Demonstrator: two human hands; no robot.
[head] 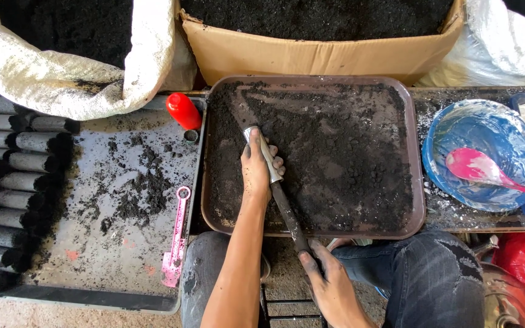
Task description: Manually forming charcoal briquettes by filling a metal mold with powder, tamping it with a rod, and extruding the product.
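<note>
My left hand (256, 170) grips a metal tube (261, 152) whose open end presses into black powder on a brown tray (417, 152). A dark rod (288, 212) runs out of the tube's near end toward me. My right hand (326, 273), blackened with powder, holds the rod's lower end just past the tray's front edge. Both forearms reach up from the bottom of the view, above my knees in dark jeans.
Left of the tray lies a grey board (110, 243) with spilled powder, a pink tool (176, 243), a red cap (183, 110) and rows of black cylinders (13, 176). A cardboard box (311, 58) and a white sack (50, 79) of powder stand behind. A blue bowl (493, 133) with a pink spoon (487, 173) sits right.
</note>
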